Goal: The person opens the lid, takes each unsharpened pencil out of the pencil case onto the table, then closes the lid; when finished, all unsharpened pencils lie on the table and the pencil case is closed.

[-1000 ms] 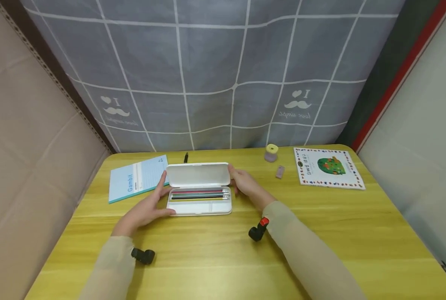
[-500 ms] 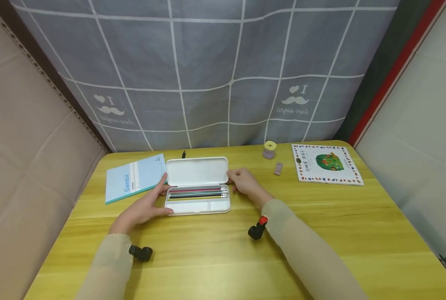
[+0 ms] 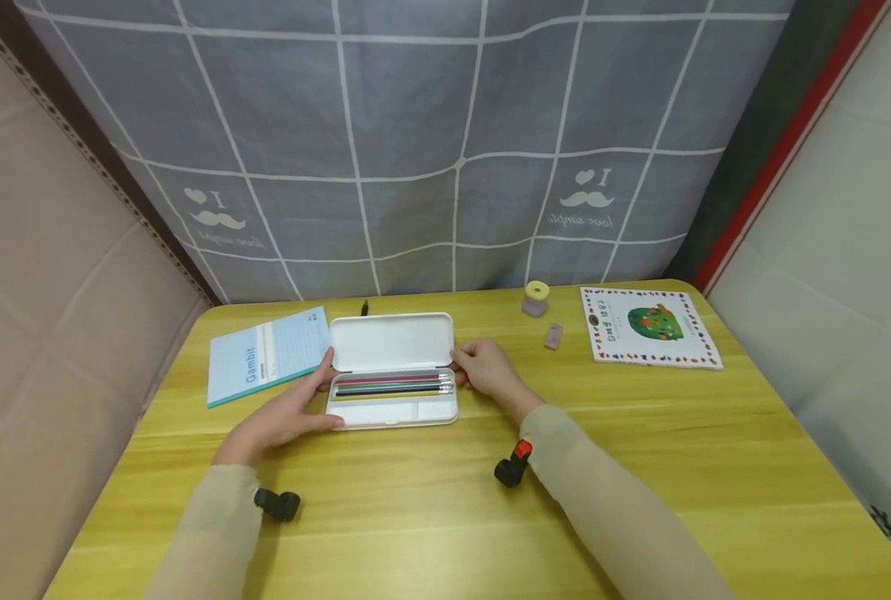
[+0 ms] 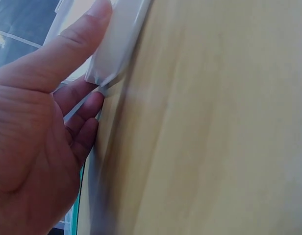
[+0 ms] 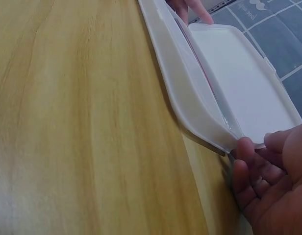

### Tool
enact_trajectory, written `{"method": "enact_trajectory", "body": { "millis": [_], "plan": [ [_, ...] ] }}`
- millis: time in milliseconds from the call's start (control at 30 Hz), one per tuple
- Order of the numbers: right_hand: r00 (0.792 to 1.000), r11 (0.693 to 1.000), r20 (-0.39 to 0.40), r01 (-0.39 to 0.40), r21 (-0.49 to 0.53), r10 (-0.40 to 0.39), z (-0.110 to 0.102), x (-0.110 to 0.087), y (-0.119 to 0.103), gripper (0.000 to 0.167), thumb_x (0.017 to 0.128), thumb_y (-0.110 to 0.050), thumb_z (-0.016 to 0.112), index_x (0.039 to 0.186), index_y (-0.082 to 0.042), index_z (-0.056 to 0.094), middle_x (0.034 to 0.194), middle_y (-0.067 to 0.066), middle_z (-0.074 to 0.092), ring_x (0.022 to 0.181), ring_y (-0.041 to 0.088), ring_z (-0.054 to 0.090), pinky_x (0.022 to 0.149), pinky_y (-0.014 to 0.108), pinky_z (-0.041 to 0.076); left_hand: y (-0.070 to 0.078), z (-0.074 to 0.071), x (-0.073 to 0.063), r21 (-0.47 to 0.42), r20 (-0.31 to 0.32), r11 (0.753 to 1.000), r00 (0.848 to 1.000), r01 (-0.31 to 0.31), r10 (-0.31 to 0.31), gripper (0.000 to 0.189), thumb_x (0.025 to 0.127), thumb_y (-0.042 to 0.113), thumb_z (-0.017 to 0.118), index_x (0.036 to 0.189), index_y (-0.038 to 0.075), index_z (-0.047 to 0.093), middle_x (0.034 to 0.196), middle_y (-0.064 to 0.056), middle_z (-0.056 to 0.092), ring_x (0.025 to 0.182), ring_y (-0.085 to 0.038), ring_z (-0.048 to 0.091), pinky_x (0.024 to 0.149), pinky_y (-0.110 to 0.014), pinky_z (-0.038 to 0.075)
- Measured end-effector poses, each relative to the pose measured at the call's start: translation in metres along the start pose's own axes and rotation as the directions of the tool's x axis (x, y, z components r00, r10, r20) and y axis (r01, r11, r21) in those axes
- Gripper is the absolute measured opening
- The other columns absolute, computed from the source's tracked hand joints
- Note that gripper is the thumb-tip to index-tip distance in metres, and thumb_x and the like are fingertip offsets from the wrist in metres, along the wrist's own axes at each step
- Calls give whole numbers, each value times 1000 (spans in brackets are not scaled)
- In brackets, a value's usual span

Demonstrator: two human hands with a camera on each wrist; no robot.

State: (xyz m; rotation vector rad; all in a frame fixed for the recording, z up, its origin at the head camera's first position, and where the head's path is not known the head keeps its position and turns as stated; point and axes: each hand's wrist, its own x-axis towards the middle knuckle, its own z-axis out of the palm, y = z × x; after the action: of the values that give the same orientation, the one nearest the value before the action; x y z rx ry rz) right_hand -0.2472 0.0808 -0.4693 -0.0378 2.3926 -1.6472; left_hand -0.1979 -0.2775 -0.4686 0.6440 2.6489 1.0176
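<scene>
Smooth white round-cornered case (image 3: 376,412), slim pencils (image 3: 392,387), left hand (image 3: 286,417) spread against it, right hand (image 3: 490,369) pinching lid (image 3: 391,342)

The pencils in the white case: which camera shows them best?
The head view, because it looks down on the pencils in the open white case. The right wrist view catches only a thin sliver; in the left wrist view, none show.

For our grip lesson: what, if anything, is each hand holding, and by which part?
The pencil case: left hand grips its left end; right hand pinches its lid by the right edge.
</scene>
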Motion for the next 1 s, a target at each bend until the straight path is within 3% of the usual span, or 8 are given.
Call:
{"method": "enact_trajectory", "body": {
  "millis": [133,267,333,467,667,833,1000],
  "plan": [
    [995,997,-71,71,-32,-73,0,-3,3,23,102,-18,68,112,2,74,88,7,73,71,12,62,64,23,52,1,0,-2,14,-2,1000,1000,1,-1,118,92,38,81,168,14,-6,160,-6,48,144,-32,46,122,-60,23],
    [960,978,-203,171,-118,-192,-3,-9,3,15,94,-18,79,97,-4,73,87,6,71,76,15,61,71,26,49,2,-2,-1,25,-10,1000,1000,-6,7,118,91,38,82,169,14,-4,160,-6,49,148,-32,41,123,-61,21],
    [943,964,-218,221,-149,-250,-4,-12,1,12,92,-18,81,92,-8,75,87,4,72,77,15,60,71,28,48,1,-3,0,27,-12,1000,1000,-1,2,118,91,39,82,169,15,-4,160,-5,48,152,-32,35,123,-61,19],
    [928,927,-145,312,-209,-344,-2,-16,-7,8,92,-23,83,93,-15,83,92,-4,77,71,14,57,65,27,46,0,-4,1,37,-8,999,1000,25,-25,119,90,43,82,169,18,-3,162,-6,45,157,-34,25,124,-63,18],
    [912,882,-3,396,-255,-410,3,-23,-18,13,92,-24,83,103,-17,86,89,-9,77,57,11,49,51,25,38,0,-5,0,50,-17,997,998,58,-57,119,88,45,83,169,21,-1,163,-6,43,157,-37,22,124,-62,18],
    [902,850,99,429,-307,-420,8,-27,-21,18,93,-24,82,109,-15,85,84,-2,77,50,9,42,47,24,34,2,-5,-3,43,-17,997,997,72,-71,120,87,46,84,170,22,-1,163,-6,42,157,-37,22,124,-62,18],
    [918,836,121,395,-381,-378,11,-27,-17,16,91,-25,84,106,-18,85,102,-6,80,56,7,43,55,25,39,4,-4,-3,59,-14,994,996,91,-90,120,87,49,83,169,26,-2,165,-4,39,157,-39,20,123,-63,19]
  ]
}}
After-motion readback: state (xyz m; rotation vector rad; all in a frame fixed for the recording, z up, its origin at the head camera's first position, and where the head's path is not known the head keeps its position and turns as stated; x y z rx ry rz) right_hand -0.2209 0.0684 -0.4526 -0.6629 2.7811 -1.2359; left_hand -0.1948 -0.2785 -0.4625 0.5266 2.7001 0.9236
